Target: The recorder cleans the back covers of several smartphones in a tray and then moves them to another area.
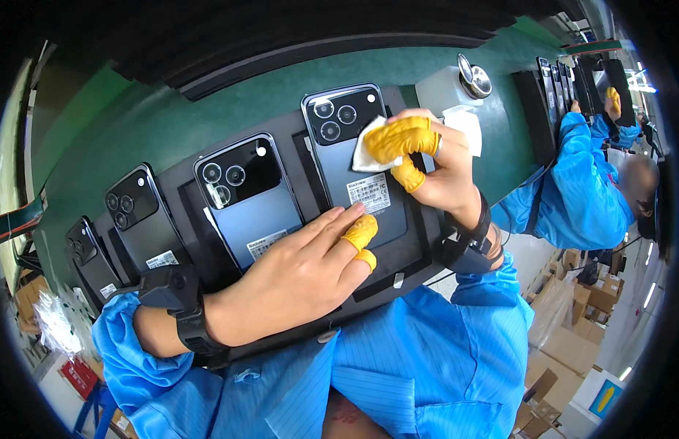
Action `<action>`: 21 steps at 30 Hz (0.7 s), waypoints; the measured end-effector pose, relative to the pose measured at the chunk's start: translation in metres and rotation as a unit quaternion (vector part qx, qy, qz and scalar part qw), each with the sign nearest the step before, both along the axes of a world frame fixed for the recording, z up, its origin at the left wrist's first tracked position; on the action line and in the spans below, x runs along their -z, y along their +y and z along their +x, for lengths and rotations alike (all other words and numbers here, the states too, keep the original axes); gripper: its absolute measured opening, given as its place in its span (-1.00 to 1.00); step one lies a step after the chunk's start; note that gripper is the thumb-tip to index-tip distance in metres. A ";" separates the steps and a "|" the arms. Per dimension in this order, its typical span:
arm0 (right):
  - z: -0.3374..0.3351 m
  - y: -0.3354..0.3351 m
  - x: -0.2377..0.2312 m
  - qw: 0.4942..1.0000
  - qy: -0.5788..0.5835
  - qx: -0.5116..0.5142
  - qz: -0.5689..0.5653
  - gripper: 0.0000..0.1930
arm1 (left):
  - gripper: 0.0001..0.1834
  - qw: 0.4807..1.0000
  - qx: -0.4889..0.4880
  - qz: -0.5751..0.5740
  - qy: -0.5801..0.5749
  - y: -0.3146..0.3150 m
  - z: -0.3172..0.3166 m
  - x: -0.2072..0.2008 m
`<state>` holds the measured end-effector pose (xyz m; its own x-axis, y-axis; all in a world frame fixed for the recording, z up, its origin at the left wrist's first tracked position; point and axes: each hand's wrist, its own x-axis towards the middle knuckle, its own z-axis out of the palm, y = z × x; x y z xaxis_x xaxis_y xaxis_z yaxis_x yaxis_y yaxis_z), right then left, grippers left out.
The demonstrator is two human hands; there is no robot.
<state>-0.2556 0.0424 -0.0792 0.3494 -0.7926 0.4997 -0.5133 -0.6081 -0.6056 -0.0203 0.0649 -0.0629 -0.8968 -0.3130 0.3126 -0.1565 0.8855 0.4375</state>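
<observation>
A smartphone [330, 168] with a dark blue back and three camera rings lies face down in a black foam tray [420, 272]. My right hand [443, 162], with yellow finger cots on some fingers, pinches a folded white cloth [361, 152] against the phone's back, beside the camera panel. My left hand [299, 263] rests flat on the phone's lower part, its outstretched fingertips at the white label [369, 194]. Yellow cots cover two of its fingers. Left of this phone, another blue-backed phone [248, 219] lies face down, partly behind my left hand.
Two more phones, one dark grey [145, 227] and one black [93, 260], lie farther left in the tray. A white dispenser bottle [438, 89] with a metal top stands on the green table [244, 110]. At right, another person in blue [584, 190] works beside more phones.
</observation>
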 end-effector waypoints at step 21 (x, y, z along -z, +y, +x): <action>-0.003 -0.008 -0.003 0.976 -0.142 0.105 0.128 -0.88 | -0.85 1.000 0.003 0.001 0.000 0.000 -0.004 -0.002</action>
